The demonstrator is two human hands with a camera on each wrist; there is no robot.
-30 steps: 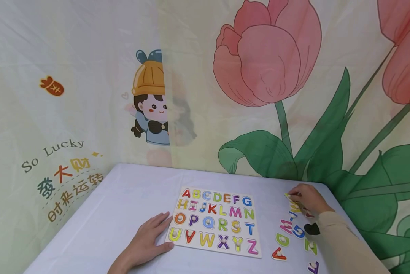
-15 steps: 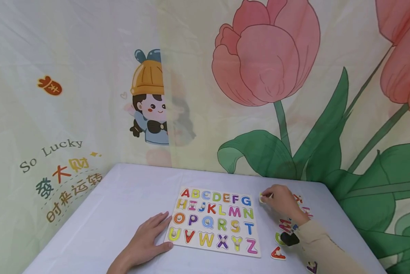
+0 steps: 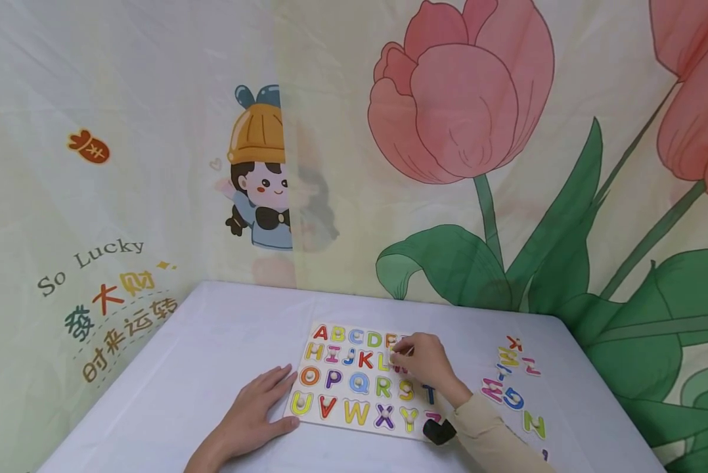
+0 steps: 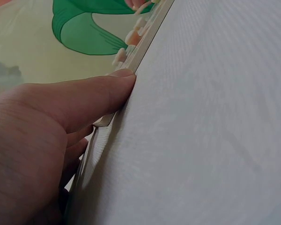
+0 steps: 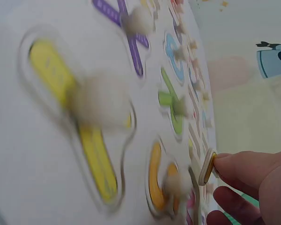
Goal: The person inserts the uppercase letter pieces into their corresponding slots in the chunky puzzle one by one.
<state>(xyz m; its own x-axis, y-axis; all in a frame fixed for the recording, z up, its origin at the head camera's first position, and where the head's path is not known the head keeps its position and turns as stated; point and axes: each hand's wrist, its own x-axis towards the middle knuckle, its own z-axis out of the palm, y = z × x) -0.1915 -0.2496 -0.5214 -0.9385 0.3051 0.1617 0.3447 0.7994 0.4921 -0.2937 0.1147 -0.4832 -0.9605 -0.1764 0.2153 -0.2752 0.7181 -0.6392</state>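
Head: board (image 3: 345, 385) touches left hand (image 3: 258, 408), underlies right hand (image 3: 429, 362).

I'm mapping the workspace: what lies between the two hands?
Part of the letter board, including the purple P and blue Q, as the head view shows.

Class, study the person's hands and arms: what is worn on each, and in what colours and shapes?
Both the left hand and the right hand are without gloves. A plain beige sleeve reaches the right wrist, with a small black item near its end. No left sleeve shows.
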